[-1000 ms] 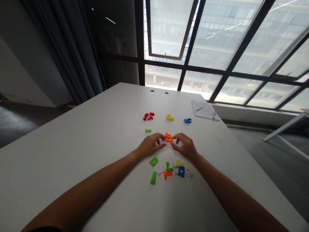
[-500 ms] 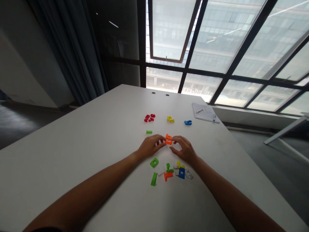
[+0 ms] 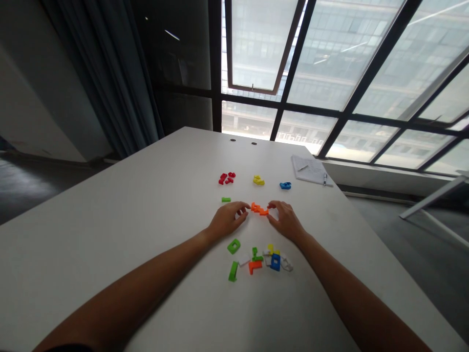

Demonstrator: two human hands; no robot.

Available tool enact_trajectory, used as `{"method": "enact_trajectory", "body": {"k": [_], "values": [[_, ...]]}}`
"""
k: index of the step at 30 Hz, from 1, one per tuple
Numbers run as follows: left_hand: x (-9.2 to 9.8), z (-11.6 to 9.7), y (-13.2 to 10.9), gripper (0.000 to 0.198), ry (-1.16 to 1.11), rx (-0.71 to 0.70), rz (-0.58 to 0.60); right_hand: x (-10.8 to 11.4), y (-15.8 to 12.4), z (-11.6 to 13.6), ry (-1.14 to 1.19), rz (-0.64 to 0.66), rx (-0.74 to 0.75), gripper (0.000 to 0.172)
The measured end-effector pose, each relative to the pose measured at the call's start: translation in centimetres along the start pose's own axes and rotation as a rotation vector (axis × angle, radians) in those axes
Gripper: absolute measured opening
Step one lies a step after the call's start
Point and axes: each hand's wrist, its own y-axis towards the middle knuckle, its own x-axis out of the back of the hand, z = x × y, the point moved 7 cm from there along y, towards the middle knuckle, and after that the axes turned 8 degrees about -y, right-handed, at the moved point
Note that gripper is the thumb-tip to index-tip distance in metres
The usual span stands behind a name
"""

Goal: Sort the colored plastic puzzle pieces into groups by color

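Note:
A bright orange plastic puzzle piece (image 3: 258, 209) lies low on the white table (image 3: 146, 195), with my left hand (image 3: 227, 220) and my right hand (image 3: 286, 221) on either side of it. My left fingertips stop just short of its left end. My right fingers are at or very near its right end. Neither hand holds anything. Nearer me lies a loose group of pieces, including a green square ring (image 3: 233, 246), a green bar (image 3: 233, 271), an orange L-shaped piece (image 3: 255, 267) and a blue ring (image 3: 275, 262).
Farther up the table are red pieces (image 3: 226, 178), a yellow piece (image 3: 258, 180), a blue piece (image 3: 285, 186) and a small green bar (image 3: 226, 199). Papers with a pen (image 3: 310, 170) lie near the far right edge. Large windows stand beyond the table.
The orange piece, held between my fingers earlier, now lies lower and more spread out on the table. My hands have moved slightly apart from it.

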Motion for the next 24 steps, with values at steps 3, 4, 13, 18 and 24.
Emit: {"method": "enact_trajectory", "body": {"k": [3, 4, 13, 18, 24], "values": [[-0.2, -0.2, -0.1, 0.024, 0.015, -0.011, 0.037, -1.0, -0.1, -0.4, 0.005, 0.036, -0.043, 0.043], [-0.3, -0.3, -0.1, 0.024, 0.017, -0.012, 0.044, -1.1, -0.1, -0.4, 0.009, 0.033, -0.055, 0.046], [-0.5, 0.0, -0.1, 0.023, 0.003, -0.007, 0.052, 1.7, 1.0, 4.6, 0.276, 0.080, 0.070, 0.017], [-0.7, 0.0, 0.0, 0.021, -0.021, -0.015, 0.063, 0.9, 0.2, 10.2, 0.509, 0.606, 0.299, 0.024], [-0.8, -0.1, -0.1, 0.019, -0.046, -0.061, 0.078, -0.2, -0.5, 9.9, 0.477, 0.785, 0.270, 0.023]]}}
